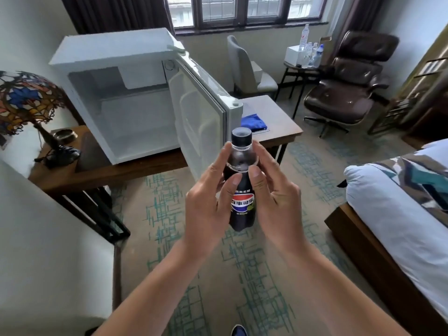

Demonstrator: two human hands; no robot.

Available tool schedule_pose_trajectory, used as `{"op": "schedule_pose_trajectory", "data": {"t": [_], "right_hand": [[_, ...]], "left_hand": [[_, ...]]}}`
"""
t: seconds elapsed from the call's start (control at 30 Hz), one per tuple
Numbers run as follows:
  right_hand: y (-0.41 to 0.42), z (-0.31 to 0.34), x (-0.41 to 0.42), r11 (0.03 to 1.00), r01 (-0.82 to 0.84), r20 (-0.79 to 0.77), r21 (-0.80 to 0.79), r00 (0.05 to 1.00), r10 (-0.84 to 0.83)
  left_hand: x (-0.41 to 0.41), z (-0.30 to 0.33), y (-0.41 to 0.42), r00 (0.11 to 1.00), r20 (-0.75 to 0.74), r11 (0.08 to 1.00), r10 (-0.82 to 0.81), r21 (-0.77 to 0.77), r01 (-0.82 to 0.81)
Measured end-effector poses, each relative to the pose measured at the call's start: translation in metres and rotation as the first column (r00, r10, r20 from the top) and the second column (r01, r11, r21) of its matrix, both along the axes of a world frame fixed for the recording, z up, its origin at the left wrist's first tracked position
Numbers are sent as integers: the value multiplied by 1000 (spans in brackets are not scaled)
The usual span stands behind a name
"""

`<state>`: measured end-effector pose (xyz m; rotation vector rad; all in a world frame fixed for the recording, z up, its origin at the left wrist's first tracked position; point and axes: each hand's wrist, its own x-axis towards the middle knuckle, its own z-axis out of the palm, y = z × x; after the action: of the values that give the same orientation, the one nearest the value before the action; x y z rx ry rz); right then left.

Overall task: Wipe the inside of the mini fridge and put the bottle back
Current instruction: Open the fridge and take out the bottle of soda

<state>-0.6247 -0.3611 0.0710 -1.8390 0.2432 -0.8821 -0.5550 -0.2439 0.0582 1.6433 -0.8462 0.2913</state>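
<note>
- I grip the cola bottle [241, 187] in both my left hand [206, 204] and right hand [276, 202] — fingers wrapped round it.
- It stands upright, long axis vertical, cap up.
- It's held near me, in front of the open mini fridge [126, 93] — far left.

The mini fridge [116, 98] stands on the desk [116, 172] in the upper left of the frame, its door [198, 122] swung open toward the centre. Left of it on the desk sit a lamp [26, 103] and an ashtray [65, 135]. Behind the door, a cloth [253, 122] lies on the desk. At centre frame, both hands, left hand [206, 204] and right hand [276, 202], hold the bottle [241, 190] upright between them, in front of the door. An armchair [349, 86] sits upper right, a bed [400, 214] at right.
</note>
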Motion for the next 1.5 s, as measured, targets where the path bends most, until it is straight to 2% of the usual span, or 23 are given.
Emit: {"op": "schedule_pose_trajectory", "data": {"t": [0.23, 0.43, 0.63, 0.93, 1.1, 1.3, 1.5], "right_hand": [[-24, 4, -27, 999, 53, 1, 3, 999, -53], [-66, 1, -27, 999, 23, 14, 38, 1000, -23], [-146, 0, -4, 996, -84, 20, 12, 996, 84], [-265, 4, 47, 977, -213, -63, -19, 975, 212], [-304, -4, 91, 965, -260, -79, 29, 962, 261], [-336, -16, 165, 949, -293, -96, 115, 948, 304], [-361, -20, 250, 920, -338, -74, 197, 931, 358]], "left_hand": [[-23, 2, -28, 999, -3, 999, -33, 2, 33], [-27, 3, -66, 1000, -3, 999, 17, 42, -17], [-16, 0, -144, 989, 7, 988, 148, 34, -148], [12, 2, -255, 941, -6, 940, 338, 42, -338], [51, -6, -296, 918, -91, 923, 385, 52, -382], [125, -15, -330, 906, -55, 906, 420, 82, -415], [208, -26, -359, 906, -87, 910, 413, 77, -407]]}}
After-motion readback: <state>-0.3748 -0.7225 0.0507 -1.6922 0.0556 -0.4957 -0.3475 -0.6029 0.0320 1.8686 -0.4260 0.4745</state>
